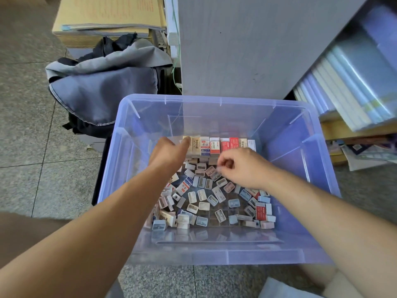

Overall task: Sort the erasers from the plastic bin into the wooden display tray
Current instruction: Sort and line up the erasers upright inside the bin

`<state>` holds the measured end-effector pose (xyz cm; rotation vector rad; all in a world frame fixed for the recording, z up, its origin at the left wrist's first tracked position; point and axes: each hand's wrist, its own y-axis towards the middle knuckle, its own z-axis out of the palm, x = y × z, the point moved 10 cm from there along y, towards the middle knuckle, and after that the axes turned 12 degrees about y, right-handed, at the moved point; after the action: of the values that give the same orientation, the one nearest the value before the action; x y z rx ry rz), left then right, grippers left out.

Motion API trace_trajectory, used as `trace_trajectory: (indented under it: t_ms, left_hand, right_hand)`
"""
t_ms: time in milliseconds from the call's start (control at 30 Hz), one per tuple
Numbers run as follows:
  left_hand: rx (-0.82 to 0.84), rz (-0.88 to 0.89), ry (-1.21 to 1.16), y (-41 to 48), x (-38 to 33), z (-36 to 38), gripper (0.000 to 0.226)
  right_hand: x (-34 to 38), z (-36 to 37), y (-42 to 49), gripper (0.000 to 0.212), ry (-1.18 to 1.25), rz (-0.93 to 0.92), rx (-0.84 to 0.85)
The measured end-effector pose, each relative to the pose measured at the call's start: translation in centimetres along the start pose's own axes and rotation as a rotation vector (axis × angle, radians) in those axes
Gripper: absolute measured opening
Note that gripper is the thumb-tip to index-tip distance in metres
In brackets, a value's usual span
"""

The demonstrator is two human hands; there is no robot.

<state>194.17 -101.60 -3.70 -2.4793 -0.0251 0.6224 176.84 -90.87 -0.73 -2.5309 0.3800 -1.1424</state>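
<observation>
A translucent blue plastic bin [285, 117] stands on the floor in front of me. Several small erasers [203, 195] lie loose on its bottom. Several boxed erasers [214, 145] stand upright in a row at the far side. My left hand [169, 154] reaches to the row's left end, its thumb on a beige eraser [194, 144] that it pinches; its fingers are hidden behind the hand. My right hand [242, 168] hovers over the loose pile with curled fingers, pinching a small pale eraser [218, 168]. No wooden tray is in view.
A grey and black bag [103, 87] lies on the tiled floor left of the bin. A grey cabinet side [247, 46] rises behind it. Stacked wrapped packs [352, 78] fill shelves at the right. Cardboard boxes [107, 16] sit at the back left.
</observation>
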Motion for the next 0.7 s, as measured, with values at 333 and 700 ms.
trace_trajectory:
  t_ms: [333, 700]
  left_hand:
    - [0.512, 0.593, 0.762, -5.7, 1.1, 9.4, 0.018]
    - [0.621, 0.621, 0.902, -4.6, 3.4, 10.3, 0.043]
  right_hand:
    - [-4.8, 7.5, -3.5, 0.042, -0.319, 0.128, 0.459]
    - [-5.6, 8.2, -2.4, 0.074, -0.387, 0.162, 0.441]
